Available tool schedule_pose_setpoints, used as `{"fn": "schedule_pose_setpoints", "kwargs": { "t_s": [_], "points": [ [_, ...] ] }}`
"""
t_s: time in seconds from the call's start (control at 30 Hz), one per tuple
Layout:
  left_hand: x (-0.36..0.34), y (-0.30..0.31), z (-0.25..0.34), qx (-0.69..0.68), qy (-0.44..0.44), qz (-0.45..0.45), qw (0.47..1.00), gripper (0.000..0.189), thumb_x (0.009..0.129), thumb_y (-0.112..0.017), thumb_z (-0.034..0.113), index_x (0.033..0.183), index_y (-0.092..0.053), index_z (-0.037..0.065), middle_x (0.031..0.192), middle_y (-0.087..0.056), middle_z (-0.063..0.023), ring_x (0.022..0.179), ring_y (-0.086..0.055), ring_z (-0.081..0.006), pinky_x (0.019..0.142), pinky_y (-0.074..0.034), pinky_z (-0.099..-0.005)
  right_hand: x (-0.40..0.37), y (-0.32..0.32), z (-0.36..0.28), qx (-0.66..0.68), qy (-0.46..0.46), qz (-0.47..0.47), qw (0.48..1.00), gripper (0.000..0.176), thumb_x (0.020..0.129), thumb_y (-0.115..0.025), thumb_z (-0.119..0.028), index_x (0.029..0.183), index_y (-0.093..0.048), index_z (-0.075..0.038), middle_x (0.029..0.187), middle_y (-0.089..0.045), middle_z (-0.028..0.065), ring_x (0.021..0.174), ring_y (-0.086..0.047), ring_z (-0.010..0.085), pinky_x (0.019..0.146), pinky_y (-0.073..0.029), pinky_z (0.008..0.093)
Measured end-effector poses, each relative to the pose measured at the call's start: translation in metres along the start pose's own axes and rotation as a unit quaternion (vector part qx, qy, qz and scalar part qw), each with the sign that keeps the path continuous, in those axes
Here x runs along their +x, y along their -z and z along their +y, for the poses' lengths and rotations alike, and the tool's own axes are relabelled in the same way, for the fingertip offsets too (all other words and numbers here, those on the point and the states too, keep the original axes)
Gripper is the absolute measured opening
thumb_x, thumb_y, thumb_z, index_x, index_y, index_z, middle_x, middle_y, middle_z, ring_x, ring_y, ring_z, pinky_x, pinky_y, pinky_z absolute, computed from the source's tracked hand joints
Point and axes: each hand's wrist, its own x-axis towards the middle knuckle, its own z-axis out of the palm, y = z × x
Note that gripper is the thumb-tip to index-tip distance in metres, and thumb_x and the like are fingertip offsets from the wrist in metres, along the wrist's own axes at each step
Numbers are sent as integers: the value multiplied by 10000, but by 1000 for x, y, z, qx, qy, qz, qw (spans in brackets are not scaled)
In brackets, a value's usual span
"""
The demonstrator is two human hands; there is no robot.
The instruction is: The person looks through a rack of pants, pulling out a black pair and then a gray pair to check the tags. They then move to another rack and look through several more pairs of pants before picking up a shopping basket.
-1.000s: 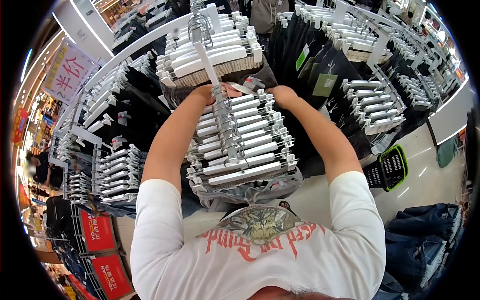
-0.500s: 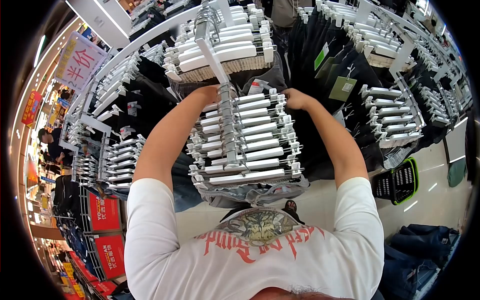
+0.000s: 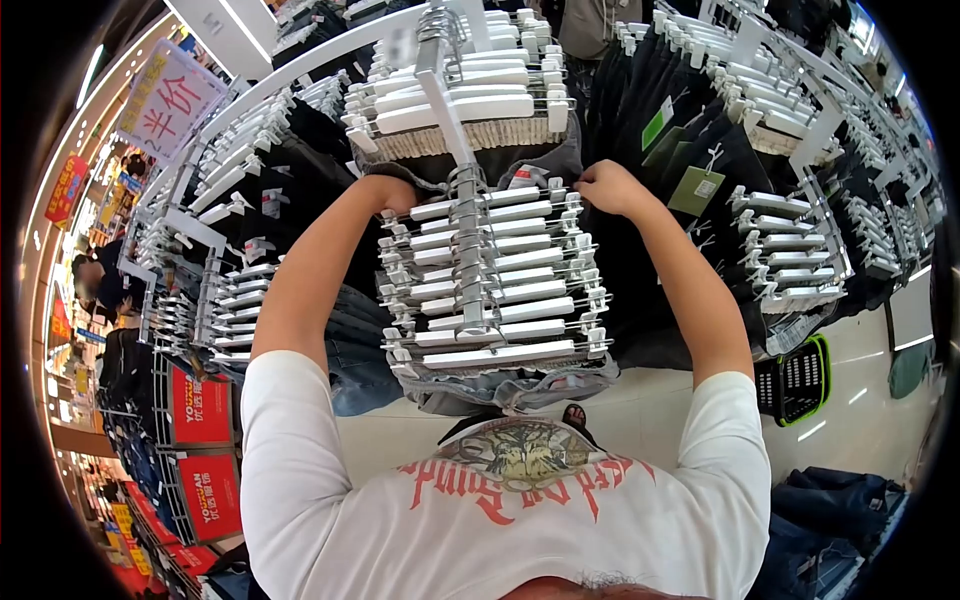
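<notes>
Dark grey trousers (image 3: 555,160) hang on the rail between two groups of white clip hangers, the waistband spread across the gap. My left hand (image 3: 394,194) is curled in at the left side of this waistband, its fingertips partly hidden. At the right side, my right hand (image 3: 610,188) pinches the cloth edge beside the hanger clips. A red-and-white label (image 3: 525,177) shows at the waist. Nearer me, a row of white clip hangers (image 3: 510,292) hangs from a metal rail arm (image 3: 468,240), with light grey trousers (image 3: 500,388) at its front.
Black trousers with a green tag (image 3: 694,190) hang at the right. A black-and-green shopping basket (image 3: 795,380) stands on the floor. More hangers fill the left rack (image 3: 245,310), near a half-price sign (image 3: 165,105). Folded jeans (image 3: 835,510) lie at lower right. Another person (image 3: 98,285) stands far left.
My left hand has moved left, away from the rail arm, and slightly lower. My right hand stays at the right side. More of the dark grey waistband shows between them, and the view has shifted slightly.
</notes>
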Motion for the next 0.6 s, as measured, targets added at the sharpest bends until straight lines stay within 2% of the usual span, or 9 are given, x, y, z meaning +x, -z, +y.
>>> {"fn": "schedule_pose_setpoints", "kwargs": {
  "t_s": [0.03, 0.07, 0.13, 0.2, 0.23, 0.27, 0.33, 0.47, 0.6],
  "points": [
    [6, -6, -13, -15, -35, 14, 999, 365, 863, -599, 239, 1158, -667, 35, 1136, -675, -186, 959, -636, -295, 822, -496, -410, -12, 12, -17, -5, 4, 17, 1000, 249, 786, -652, -222, 848, -723, 9, 791, -676, 212, 752, -657, 366, 710, -520, 430],
    [-10, 0, 8, -169, 25, -2, 985, 355, 873, -609, 213, 1178, -656, 37, 1107, -678, -148, 931, -628, -246, 802, -498, -384, -21, 23, -35, -15, -4, 29, 999, 260, 802, -660, -244, 851, -724, 3, 780, -679, 197, 730, -656, 358, 697, -519, 421],
    [-44, 14, 54, -480, 146, 27, 865, 347, 893, -627, 162, 1219, -634, 43, 1047, -684, -72, 876, -612, -148, 762, -501, -333, -40, 35, -78, 38, 53, 93, 993, 213, 838, -655, -207, 887, -721, -11, 763, -682, 165, 685, -661, 305, 663, -520, 383],
    [-32, -2, 32, -570, 91, 41, 816, 303, 868, -689, 203, 1155, -662, 108, 919, -647, 0, 842, -594, -145, 657, -506, -420, -42, 25, -103, 154, 160, 74, 972, 168, 875, -639, -154, 943, -711, -18, 747, -674, 134, 645, -653, 233, 632, -516, 337],
    [-39, 0, 37, -590, 103, 43, 800, 377, 845, -708, 209, 1196, -651, 87, 974, -662, -8, 872, -592, -143, 698, -501, -363, -40, 20, -114, 183, 163, 29, 969, 161, 888, -636, -121, 1001, -697, -24, 796, -676, 108, 620, -635, 181, 613, -516, 311],
    [-34, -7, 30, -607, 61, 49, 791, 382, 840, -704, 198, 1198, -649, 77, 996, -664, -20, 879, -593, -141, 717, -497, -345, -33, 14, -118, 188, 170, -4, 967, 199, 865, -652, -125, 1039, -689, -36, 905, -692, 114, 708, -667, 221, 675, -531, 338],
    [-8, -34, 1, -634, -25, 59, 770, 393, 831, -696, 177, 1202, -644, 58, 1040, -670, -44, 894, -596, -136, 753, -489, -311, -9, -2, -110, -54, 261, 33, 963, 248, 852, -669, -91, 1092, -671, -28, 981, -696, 100, 800, -676, 229, 724, -529, 330],
    [-26, -25, 12, -255, 36, 94, 962, 344, 864, -594, 223, 1129, -673, 17, 1083, -694, -148, 902, -625, -243, 807, -483, -370, 14, -9, -117, -149, 212, 24, 965, 309, 800, -721, -142, 1105, -692, -94, 978, -640, 97, 881, -649, 288, 768, -520, 380],
    [24, -71, -35, -73, -44, 128, 988, 316, 864, -592, 250, 1045, -702, 16, 1065, -699, -157, 888, -637, -263, 784, -494, -380, 23, -18, -127, -302, 199, 8, 932, 229, 820, -694, -184, 1042, -706, -130, 974, -569, 86, 909, -633, 302, 769, -516, 415]
  ]
}}
